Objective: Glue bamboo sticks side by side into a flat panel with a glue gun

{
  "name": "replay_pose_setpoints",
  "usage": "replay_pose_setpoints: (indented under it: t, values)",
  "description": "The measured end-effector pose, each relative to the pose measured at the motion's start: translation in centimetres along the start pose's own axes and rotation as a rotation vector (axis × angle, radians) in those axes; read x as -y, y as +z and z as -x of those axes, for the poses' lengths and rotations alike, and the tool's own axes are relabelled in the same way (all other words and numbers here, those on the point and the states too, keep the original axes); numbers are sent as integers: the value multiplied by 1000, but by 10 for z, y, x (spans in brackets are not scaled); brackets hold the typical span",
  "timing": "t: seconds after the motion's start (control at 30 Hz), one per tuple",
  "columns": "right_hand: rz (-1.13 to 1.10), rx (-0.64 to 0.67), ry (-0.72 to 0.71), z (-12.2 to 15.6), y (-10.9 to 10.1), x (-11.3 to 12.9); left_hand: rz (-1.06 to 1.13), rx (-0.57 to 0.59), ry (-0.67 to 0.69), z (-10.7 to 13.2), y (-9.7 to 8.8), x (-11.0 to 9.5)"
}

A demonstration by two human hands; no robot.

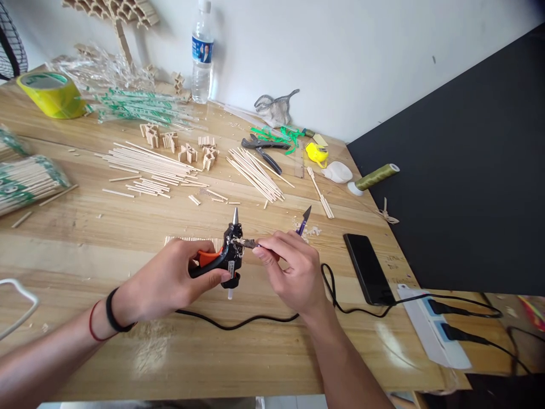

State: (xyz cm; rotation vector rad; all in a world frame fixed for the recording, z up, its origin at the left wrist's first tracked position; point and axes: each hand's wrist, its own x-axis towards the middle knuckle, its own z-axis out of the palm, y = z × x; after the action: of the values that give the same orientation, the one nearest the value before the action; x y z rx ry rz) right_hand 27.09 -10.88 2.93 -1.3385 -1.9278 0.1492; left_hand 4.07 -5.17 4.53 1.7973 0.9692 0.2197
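Two hands meet at our glue gun [225,260]; left hand [170,284] wraps its grip; right hand [293,271] pinches a small piece [247,243] against it; we keep skin clear of the nozzle [235,216].

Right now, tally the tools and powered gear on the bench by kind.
Glue gun, in left hand: 1
Craft knife: 1
Cutters: 1
Phone: 1
Power strip: 1
Total: 5

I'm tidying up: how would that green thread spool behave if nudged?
The spool lies on its side, so it would probably roll, perhaps curving round its wider white end. It sits by the table edge, so a push might send it off. It looks light.
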Motion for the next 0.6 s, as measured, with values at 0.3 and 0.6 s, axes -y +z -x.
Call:
replay_pose_setpoints:
  t: [0.3,0.6]
  values:
    - [59,-19,2,2,2,2,-9,14,-12,0,-1,1]
    - [19,-46,32,0,0,2,-21,63,-35,1,1,-1]
